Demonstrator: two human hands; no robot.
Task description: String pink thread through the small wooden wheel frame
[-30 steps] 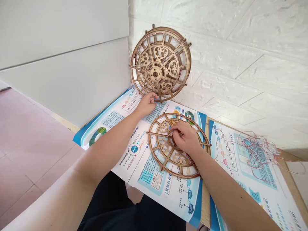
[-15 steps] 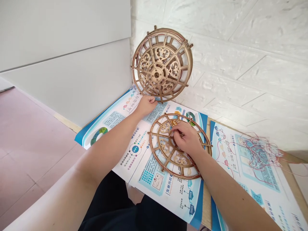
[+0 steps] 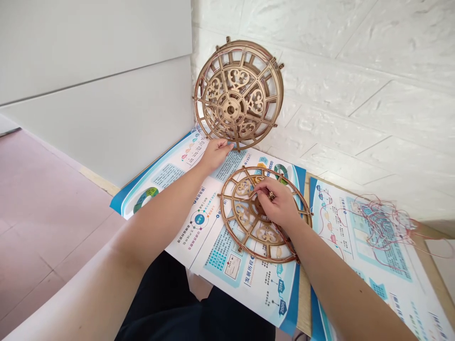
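A round wooden lattice wheel (image 3: 241,219) lies flat on the printed sheet in front of me, with thin reddish wire along its rim. Over its hub, my right hand (image 3: 275,201) is closed in a pinch on a thin wire (image 3: 251,193) that pokes out past the fingertips. My left hand (image 3: 216,155) is closed beside the lower edge of a stack of similar wooden wheels (image 3: 237,79), which leans upright against the wall. What the left fingers hold, if anything, is too small to make out.
A tangle of thin red and white wires (image 3: 386,222) sits on a second printed sheet (image 3: 350,265) at the right. A grey panel (image 3: 142,113) borders the left side, and a white brick-patterned wall (image 3: 355,80) stands behind. The printed sheet (image 3: 185,232) covers the board beneath the wheel.
My right hand has turned slightly, showing more of the hub. The left hand's thumb now reaches farther to the right. The wheels stay in place.
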